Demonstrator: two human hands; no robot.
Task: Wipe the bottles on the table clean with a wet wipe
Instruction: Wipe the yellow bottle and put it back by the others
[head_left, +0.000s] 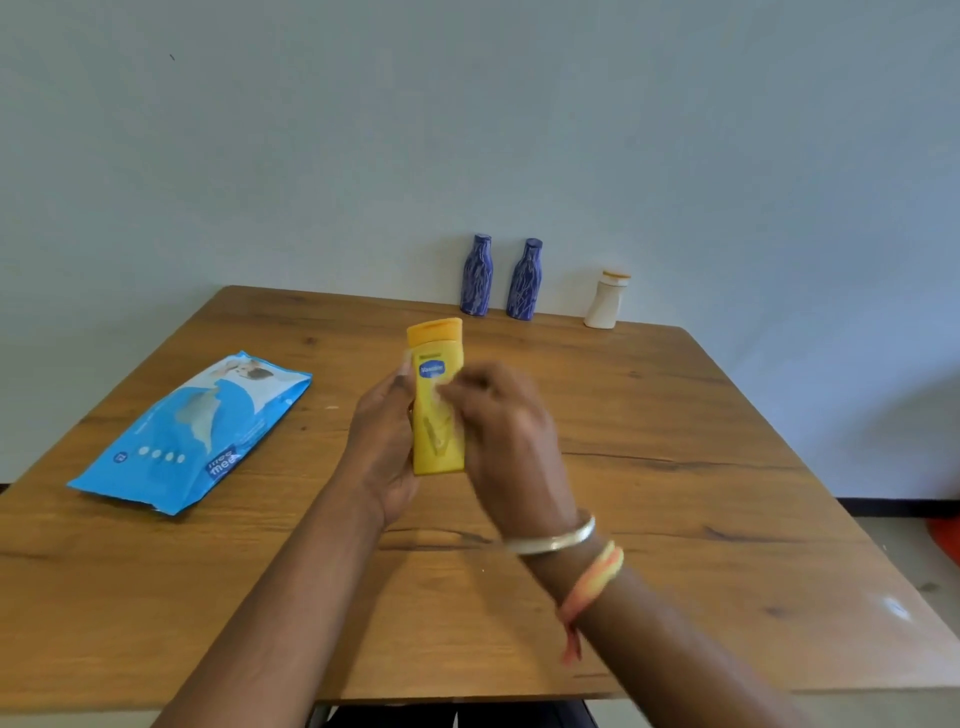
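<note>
A yellow lotion bottle with a blue label stands upright above the middle of the wooden table. My left hand grips it from the left side. My right hand, blurred, is against the bottle's right front; a pale bit of wet wipe shows at its fingertips on the bottle. At the far edge, against the wall, stand two dark blue bottles and a white bottle with an orange cap.
A blue wet wipe pack lies flat on the left part of the table. The wall runs right behind the far edge. An orange-red object lies on the floor at the right.
</note>
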